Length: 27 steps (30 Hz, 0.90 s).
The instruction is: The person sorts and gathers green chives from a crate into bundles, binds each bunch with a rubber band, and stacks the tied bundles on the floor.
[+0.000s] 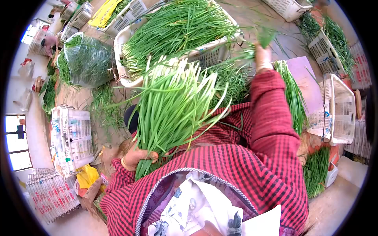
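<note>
The large bunch of long, flat green leaves with pale white stalk ends [177, 98] is over the person's lap, its white ends pointing toward the near-left corner of the white plastic crate [118, 59]. The left hand [138, 156] holds it near the leaf tips, fingers wrapped around the bundle.

Recommended handling: keep the left-hand hold firm enough to prevent slippage, yet light enough not to crease the leaves. Keep the white ends level with one another; several stalks splay toward the right and would likely benefit from realignment. Draw strands out singly, along their length, to avoid snagging neighbours.

The right hand [263, 57] is beyond the crate's near-right corner, beside a small, blurred tuft of green leaves [266, 36]. Whether its fingers grip or release the tuft cannot be told.

Loose, tangled greens [233, 80] lie between the crate's near edge and the lap. A second sheaf of greens [290, 92] lies along the left edge of a flat pink sheet [306, 78].

Visibility limits: the left palm is concealed by leaves; the crate's near-left corner is partly covered by the bunch, and contact there cannot be confirmed. The crate's far edge is cut off.
</note>
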Available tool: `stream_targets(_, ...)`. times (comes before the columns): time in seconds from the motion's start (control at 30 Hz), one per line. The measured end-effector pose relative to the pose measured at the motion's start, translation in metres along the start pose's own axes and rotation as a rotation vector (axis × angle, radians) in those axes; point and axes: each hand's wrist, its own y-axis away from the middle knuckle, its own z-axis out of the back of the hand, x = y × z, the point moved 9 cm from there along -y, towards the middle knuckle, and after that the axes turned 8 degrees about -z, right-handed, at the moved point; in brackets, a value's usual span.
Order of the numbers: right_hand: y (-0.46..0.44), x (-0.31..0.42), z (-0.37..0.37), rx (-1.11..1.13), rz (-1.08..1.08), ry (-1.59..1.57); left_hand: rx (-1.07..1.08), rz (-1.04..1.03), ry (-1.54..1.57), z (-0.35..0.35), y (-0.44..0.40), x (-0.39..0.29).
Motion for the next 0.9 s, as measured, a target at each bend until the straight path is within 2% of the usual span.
stream_targets(0.03,-0.008,0.000,0.014,0.052,0.042,-0.069,-0.086,-0.029,-0.063,0.010,0.010,0.001)
stream_targets(0.1,-0.008,-0.023,-0.011,0.325,0.280,0.772,-0.151,0.021,0.027,0.030,0.012,0.018)
stream_targets(0.13,0.045,-0.019,-0.031,0.573,0.262,0.995,-0.205,0.070,0.110,0.040,0.013,0.028)
stream_targets(0.17,0.084,-0.010,-0.044,0.647,0.344,1.146,-0.206,0.069,0.109,0.042,0.010,0.028)
stream_targets(0.2,0.102,-0.009,-0.053,0.601,0.486,0.881,-0.246,0.104,0.125,0.045,0.008,0.031)
stream_targets(0.23,0.130,-0.006,-0.069,0.728,0.285,0.619,-0.268,0.122,0.113,0.044,0.006,0.030)
stream_targets(0.27,0.164,-0.003,-0.085,0.876,0.188,0.335,-0.290,0.139,0.101,0.042,0.004,0.029)
stream_targets(0.3,0.194,0.003,-0.098,0.921,0.213,0.460,-0.286,0.142,0.094,0.036,0.001,0.025)
stream_targets(0.4,0.229,-0.016,-0.144,0.892,0.455,0.518,-0.237,0.053,0.039,0.025,-0.006,0.013)
stream_targets(0.5,0.213,-0.018,-0.146,0.773,0.462,0.454,-0.163,-0.064,-0.128,0.016,-0.005,-0.006)
stream_targets(0.53,0.190,-0.028,-0.135,0.702,0.511,0.139,-0.190,0.040,-0.139,0.021,0.005,-0.004)
stream_targets(0.57,0.165,-0.025,-0.126,0.677,0.552,0.146,-0.199,0.043,-0.136,0.020,0.009,-0.006)
stream_targets(0.6,0.140,-0.041,-0.114,0.718,0.041,0.044,-0.239,-0.008,-0.161,0.022,0.011,-0.013)
stream_targets(0.63,0.116,-0.043,-0.100,0.648,0.120,0.334,-0.277,-0.061,-0.186,0.024,0.013,-0.020)
stream_targets(0.67,0.105,-0.040,-0.086,0.588,0.198,0.757,-0.289,-0.039,-0.194,0.027,0.015,-0.018)
stream_targets(0.7,0.090,-0.051,-0.077,0.532,0.230,0.770,-0.301,-0.017,-0.202,0.030,0.016,-0.017)
stream_targets(0.77,0.130,0.000,-0.066,0.431,0.468,0.694,-0.244,-0.047,-0.347,0.033,0.010,-0.017)
stream_targets(0.8,0.154,0.009,-0.078,0.525,0.589,0.666,-0.241,-0.041,-0.345,0.031,0.008,-0.016)
stream_targets(0.9,0.233,0.022,-0.116,0.809,0.714,0.758,-0.240,-0.016,-0.377,0.026,-0.002,-0.019)
